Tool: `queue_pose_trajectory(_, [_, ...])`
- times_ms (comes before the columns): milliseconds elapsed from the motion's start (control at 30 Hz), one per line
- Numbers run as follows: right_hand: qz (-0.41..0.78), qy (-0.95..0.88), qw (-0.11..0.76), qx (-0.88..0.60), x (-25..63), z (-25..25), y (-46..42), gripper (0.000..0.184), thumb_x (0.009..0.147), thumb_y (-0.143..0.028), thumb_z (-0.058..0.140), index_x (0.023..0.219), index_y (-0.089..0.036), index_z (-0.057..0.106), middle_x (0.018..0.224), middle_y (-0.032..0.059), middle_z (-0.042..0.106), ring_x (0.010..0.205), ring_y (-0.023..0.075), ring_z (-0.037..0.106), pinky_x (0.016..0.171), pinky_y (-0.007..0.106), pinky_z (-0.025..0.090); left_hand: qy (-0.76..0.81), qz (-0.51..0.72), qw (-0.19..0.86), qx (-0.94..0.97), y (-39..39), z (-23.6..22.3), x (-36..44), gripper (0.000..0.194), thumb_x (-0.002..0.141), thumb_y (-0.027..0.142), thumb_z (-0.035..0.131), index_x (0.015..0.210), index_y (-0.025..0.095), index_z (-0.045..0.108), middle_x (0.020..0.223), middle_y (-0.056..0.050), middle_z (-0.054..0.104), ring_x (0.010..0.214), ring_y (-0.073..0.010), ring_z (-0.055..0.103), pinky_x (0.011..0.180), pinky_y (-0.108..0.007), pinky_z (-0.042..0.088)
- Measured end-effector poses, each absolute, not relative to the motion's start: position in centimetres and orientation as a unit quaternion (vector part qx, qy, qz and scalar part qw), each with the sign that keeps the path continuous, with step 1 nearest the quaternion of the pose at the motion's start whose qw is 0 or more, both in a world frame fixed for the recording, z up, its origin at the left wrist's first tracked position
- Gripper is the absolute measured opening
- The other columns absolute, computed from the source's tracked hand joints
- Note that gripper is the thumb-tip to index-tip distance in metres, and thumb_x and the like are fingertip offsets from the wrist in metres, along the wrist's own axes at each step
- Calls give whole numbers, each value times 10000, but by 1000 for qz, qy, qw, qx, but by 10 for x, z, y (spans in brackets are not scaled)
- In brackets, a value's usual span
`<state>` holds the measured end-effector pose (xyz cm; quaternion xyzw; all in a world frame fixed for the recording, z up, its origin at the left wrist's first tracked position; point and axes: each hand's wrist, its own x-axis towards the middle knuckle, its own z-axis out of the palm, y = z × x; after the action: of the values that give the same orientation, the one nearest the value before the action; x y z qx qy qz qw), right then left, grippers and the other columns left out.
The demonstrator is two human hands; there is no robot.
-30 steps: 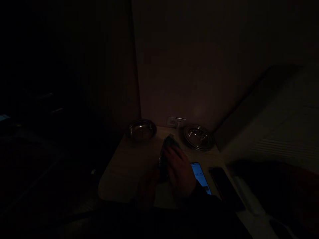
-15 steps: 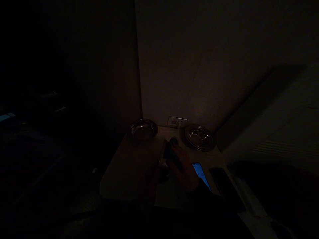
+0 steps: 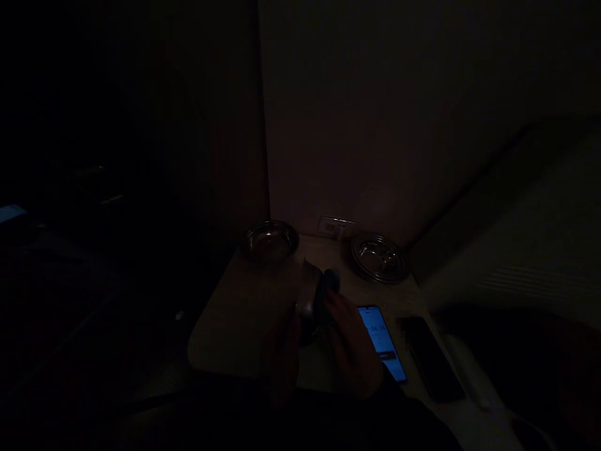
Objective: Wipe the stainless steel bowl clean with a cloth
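Observation:
The scene is very dark. My left hand (image 3: 282, 354) is closed on the lower left side of a tilted metal dish (image 3: 308, 291), whose pale curved inner side catches a little light. My right hand (image 3: 353, 347) is closed around a dark bluish-green cloth or sponge (image 3: 327, 289); I cannot tell which. This pad sits against the right side of the dish. A phone (image 3: 382, 344) with a lit blue timer screen lies just right of my right hand. The lower parts of both hands fade into shadow.
Two round steel bowls stand at the table's back: one at left (image 3: 270, 243), one at right (image 3: 379, 258). Between them a socket plate (image 3: 337, 227) is on the wall. A dark rectangular object (image 3: 432, 357) lies right of the phone. The pale table (image 3: 225, 332) has a rounded front-left corner.
The cloth or sponge has moved from covering the dish to its right side, and more of the dish's curved surface shows. My right hand has shifted slightly down, uncovering more of the phone screen.

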<state>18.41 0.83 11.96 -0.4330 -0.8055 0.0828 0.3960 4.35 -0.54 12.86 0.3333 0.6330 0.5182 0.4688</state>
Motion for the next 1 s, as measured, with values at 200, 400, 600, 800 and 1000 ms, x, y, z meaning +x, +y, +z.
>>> queue_pose_trajectory(200, [-33,-841,333,-426,178,126,-8,437,880,-125,418,1309,-188,480,1311,80,535,1212,277,432,912,459,465,615,528,463,358,-11,109,37,306,759,443,587,943,230,707,1064,-60,696,1089,-261,591,963,-377,451])
queue_pose_trajectory(400, [-37,-834,323,-447,174,141,16,423,869,-138,408,1277,-182,511,1292,73,552,1135,285,476,889,463,468,595,522,494,360,-5,105,43,366,808,440,538,1009,178,696,1044,-75,703,1027,-256,626,913,-369,486])
queue_pose_trajectory(600, [-65,-853,312,-414,182,135,9,455,875,-153,426,1326,-202,464,1287,75,556,1176,296,444,872,469,467,584,517,512,360,-8,106,48,361,809,442,541,1003,187,706,1042,-68,705,1024,-263,630,878,-355,507])
queue_pose_trajectory(800, [-26,-841,326,-432,189,139,17,425,888,-137,401,1306,-158,473,1291,94,549,1181,283,443,892,471,464,563,520,523,374,-12,110,54,373,811,442,550,1041,184,689,1090,-69,687,1044,-248,618,915,-360,486])
queue_pose_trajectory(1000, [-20,-866,308,-394,188,146,23,434,885,-156,421,1313,-205,478,1301,64,545,1182,290,442,903,489,452,566,523,516,373,-18,115,48,345,838,423,543,1037,162,650,1078,-91,679,1005,-202,628,931,-437,459])
